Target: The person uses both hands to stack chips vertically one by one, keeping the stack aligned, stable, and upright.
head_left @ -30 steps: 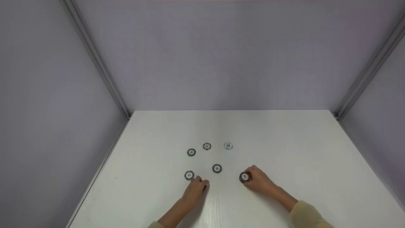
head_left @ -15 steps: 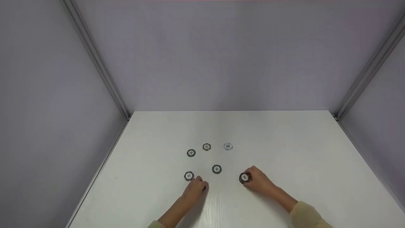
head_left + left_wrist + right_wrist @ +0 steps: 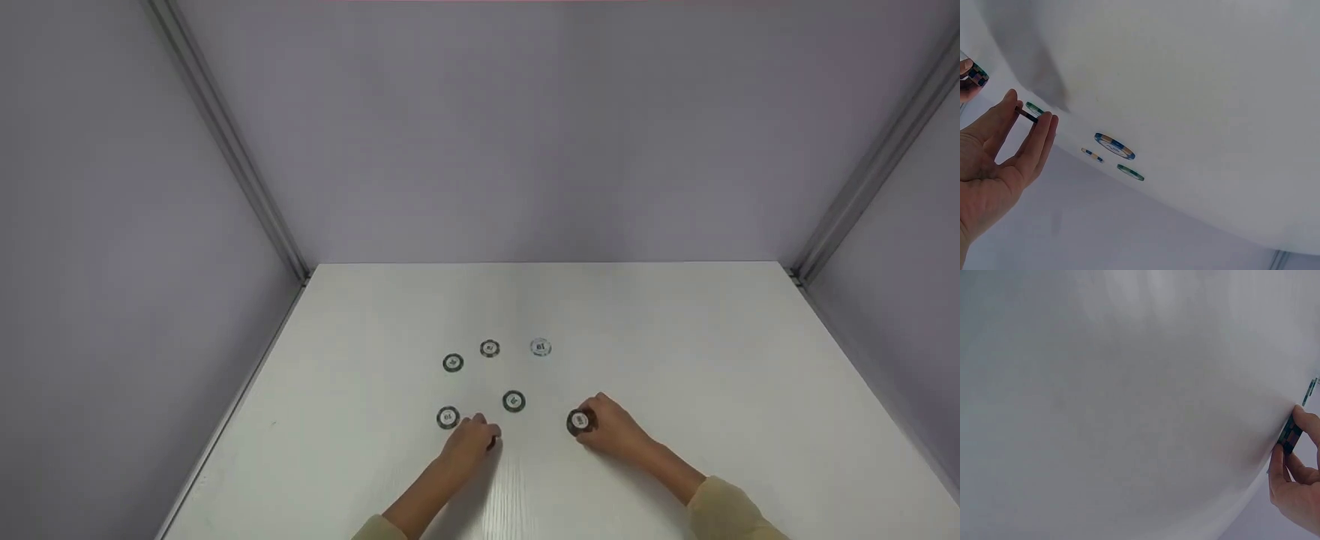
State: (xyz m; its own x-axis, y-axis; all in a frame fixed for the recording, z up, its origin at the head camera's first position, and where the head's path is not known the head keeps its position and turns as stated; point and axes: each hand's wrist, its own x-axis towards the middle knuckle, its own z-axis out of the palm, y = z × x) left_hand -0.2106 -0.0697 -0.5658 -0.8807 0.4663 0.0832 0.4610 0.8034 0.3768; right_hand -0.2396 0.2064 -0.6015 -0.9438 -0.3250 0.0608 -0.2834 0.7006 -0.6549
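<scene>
Between its thumb and fingertips my left hand (image 3: pixel 468 444) pinches a single poker chip (image 3: pixel 1027 115), seen edge-on in the left wrist view. My right hand (image 3: pixel 616 432) grips a short stack of poker chips (image 3: pixel 578 421) by its sides; the right wrist view shows the dark, patterned edges of the stack (image 3: pixel 1290 433). Just left of my left fingers, one chip with a pale centre (image 3: pixel 448 418) lies flat. A dark-rimmed chip (image 3: pixel 514 401) lies between the two hands, on the far side of them.
Farther back on the white table (image 3: pixel 675 337) lie a dark green chip (image 3: pixel 453 363), a dark-and-light-rimmed chip (image 3: pixel 490 348) and a pale chip (image 3: pixel 541 346). Grey panels enclose the table at the back (image 3: pixel 555 150) and on both sides.
My left hand has shifted slightly to the right, away from the chip beside it, still pinching its chip. My right hand and the stack stay in place.
</scene>
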